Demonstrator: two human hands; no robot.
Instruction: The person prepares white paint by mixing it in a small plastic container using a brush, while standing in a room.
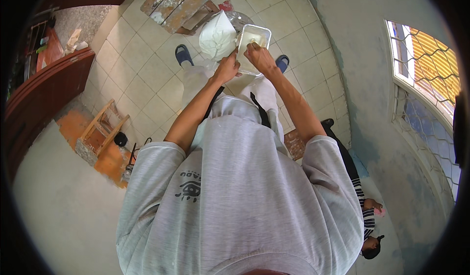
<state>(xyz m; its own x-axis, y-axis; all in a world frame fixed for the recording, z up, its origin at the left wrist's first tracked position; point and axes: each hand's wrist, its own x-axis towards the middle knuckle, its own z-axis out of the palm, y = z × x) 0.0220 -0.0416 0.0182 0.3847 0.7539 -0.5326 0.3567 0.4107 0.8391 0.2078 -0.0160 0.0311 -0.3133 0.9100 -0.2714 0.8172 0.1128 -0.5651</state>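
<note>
Between my feet stands a white rectangular tub (268, 34) with some pale stuff in it. My left hand (228, 68) is closed on the tub's near left side, with the thumb side along the rim. Over the tub's middle, my right hand (260, 58) is bent into a fist, knuckles toward the inside. Whatever it grips is hidden by the fingers. Just left of the tub sits a white plastic bag (218, 37), its top gathered to a peak, touching or almost touching the tub.
A paint-spattered wooden stool (176, 6) stands ahead to the left. Behind the bag is a smeared grey round surface (240, 18). A wooden frame (103, 128) lies at left near a dark red door (49, 89). At right, another person (367, 211) is by the wall below a grilled window (426, 64).
</note>
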